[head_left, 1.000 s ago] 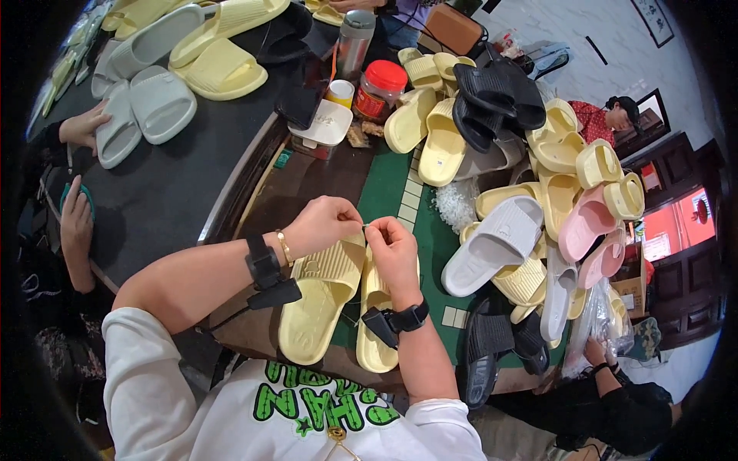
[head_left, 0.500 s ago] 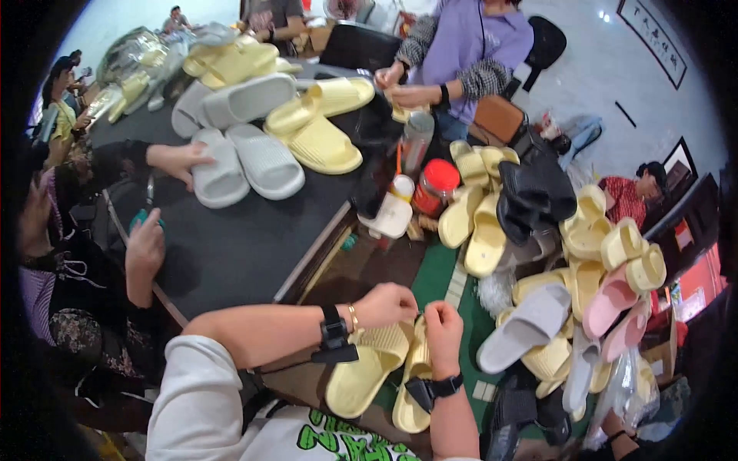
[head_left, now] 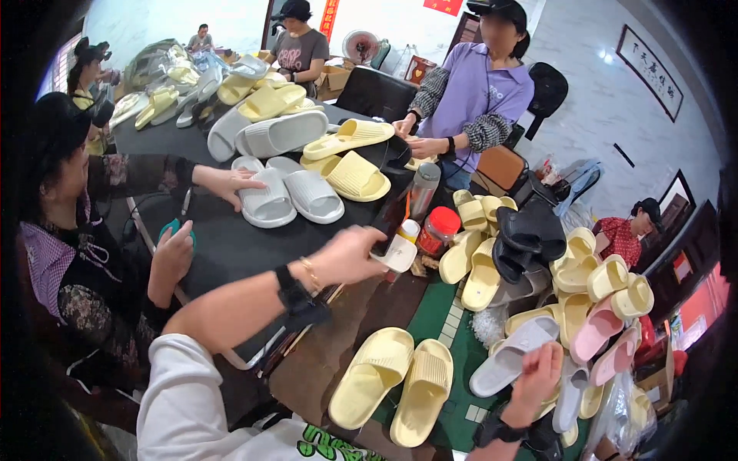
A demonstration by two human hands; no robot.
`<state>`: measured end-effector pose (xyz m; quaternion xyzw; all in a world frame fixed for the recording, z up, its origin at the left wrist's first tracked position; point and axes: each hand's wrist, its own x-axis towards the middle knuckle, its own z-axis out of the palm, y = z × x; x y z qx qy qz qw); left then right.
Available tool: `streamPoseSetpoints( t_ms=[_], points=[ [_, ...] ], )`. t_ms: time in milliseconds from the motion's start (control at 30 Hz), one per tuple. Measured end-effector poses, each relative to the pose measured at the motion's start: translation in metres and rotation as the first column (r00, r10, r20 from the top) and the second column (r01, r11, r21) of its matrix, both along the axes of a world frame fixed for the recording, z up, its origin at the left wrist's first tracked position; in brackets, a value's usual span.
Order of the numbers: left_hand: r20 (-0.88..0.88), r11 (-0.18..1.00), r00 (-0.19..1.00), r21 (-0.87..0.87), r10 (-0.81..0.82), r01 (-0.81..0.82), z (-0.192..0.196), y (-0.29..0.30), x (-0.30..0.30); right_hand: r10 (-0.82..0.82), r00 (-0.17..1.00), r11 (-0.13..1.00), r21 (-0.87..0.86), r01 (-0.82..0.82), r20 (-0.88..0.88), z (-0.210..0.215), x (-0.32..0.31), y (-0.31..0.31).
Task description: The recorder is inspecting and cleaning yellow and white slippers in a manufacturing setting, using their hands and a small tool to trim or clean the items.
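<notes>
Two yellow ribbed plastic slippers (head_left: 373, 376) lie paired. Beyond them is the left hand (head_left: 347, 257), grip unclear; rightward, the half-closed right hand (head_left: 536, 380).

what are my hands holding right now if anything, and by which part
It cannot be told: the blurred left hand is by the dark flat rectangular object and white rounded-square lid, with no clear grip; the blurred right hand shows nothing discernible.

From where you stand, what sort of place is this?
Probably a slipper workshop, or maybe a packing room: there's a heap of loose slippers, a yellow pair in front, and a co-worker's hand on a grey slipper.
</notes>
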<state>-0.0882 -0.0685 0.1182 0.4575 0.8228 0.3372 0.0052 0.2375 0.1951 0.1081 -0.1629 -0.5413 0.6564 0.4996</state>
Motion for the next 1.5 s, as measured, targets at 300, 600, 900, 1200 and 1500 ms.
streamPoseSetpoints(
  t_ms=[300, 600, 900, 1200, 1500],
  points=[
    [-0.365, 0.728, 0.714, -0.127, 0.598, -0.674, -0.03, -0.084, -0.103, 0.157, 0.441, 0.854, 0.102, -0.51, 0.883, -0.023, 0.042, -0.064],
    [-0.328, 0.69, 0.685, -0.121, 0.651, -0.714, -0.038, -0.05, -0.11, -0.094, 0.287, 0.724, 0.263, -0.638, 0.953, -0.104, 0.031, -0.097],
    [-0.164, 0.816, 0.809, -0.037, 0.565, -0.577, -0.028, -0.093, -0.1, -0.14, 0.232, 0.642, 0.267, -0.719, 0.963, -0.11, 0.026, -0.092],
    [0.052, 0.89, 0.89, 0.034, 0.453, -0.455, 0.086, -0.152, -0.019, -0.005, 0.3, 0.705, 0.216, -0.676, 0.954, -0.064, 0.051, -0.057],
    [0.298, 0.881, 0.853, 0.074, 0.428, -0.468, 0.22, -0.195, -0.006, 0.044, 0.41, 0.634, 0.291, -0.716, 0.911, -0.061, 0.074, -0.044]
  ],
)
